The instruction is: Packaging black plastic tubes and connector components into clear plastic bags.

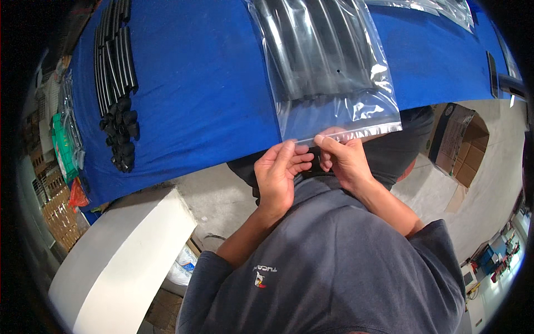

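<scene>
A clear zip bag [345, 114] lies over the front edge of the blue-covered table, its seal end toward me. Inside it, several black tubes [317, 50] rest side by side. My left hand [280, 172] pinches the left end of the bag's seal strip between thumb and forefinger. Close beside it, my right hand [344, 158] also pinches the strip, thumb on top and fingers curled beneath. The strip's right part runs free past my right hand to the bag's corner.
On the table's left lie stacked black tubes [115, 64] and a pile of short black pieces [118, 133]. Another clear bag [445, 11] lies at the far right. An open cardboard box [461, 142] stands on the floor to the right, a white panel [128, 250] at lower left.
</scene>
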The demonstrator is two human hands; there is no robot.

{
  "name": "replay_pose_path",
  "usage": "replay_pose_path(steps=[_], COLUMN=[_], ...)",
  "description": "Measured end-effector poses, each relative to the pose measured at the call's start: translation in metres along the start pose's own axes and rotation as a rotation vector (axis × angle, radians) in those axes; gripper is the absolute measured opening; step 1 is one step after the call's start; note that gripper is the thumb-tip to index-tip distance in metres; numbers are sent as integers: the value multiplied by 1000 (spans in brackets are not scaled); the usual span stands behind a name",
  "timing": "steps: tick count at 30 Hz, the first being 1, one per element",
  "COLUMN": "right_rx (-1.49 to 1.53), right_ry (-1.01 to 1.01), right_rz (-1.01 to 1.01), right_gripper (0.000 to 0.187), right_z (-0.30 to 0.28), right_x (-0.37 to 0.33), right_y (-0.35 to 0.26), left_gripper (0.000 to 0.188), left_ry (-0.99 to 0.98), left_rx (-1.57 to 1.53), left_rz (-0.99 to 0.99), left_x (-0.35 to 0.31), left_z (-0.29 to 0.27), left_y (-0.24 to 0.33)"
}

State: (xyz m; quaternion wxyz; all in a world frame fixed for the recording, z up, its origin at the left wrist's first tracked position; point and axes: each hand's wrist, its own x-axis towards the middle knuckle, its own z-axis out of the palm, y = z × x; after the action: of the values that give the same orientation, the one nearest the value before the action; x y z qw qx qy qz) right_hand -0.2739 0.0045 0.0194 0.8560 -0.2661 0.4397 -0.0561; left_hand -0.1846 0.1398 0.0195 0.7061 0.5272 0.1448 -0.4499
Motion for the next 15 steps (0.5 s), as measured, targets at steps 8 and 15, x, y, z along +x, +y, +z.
replay_pose_path(steps=[8, 15], right_rx=[100, -8], right_ry=[-55, -13], right_rz=[-25, 44], right_gripper=[12, 17], right_z=[-5, 11], right_x=[4, -6], right_y=[6, -1], left_gripper=[21, 20], left_ry=[3, -46], left_rx=[-10, 38], left_rz=[5, 16], left_x=[0, 0], left_z=[3, 0], left_y=[0, 1])
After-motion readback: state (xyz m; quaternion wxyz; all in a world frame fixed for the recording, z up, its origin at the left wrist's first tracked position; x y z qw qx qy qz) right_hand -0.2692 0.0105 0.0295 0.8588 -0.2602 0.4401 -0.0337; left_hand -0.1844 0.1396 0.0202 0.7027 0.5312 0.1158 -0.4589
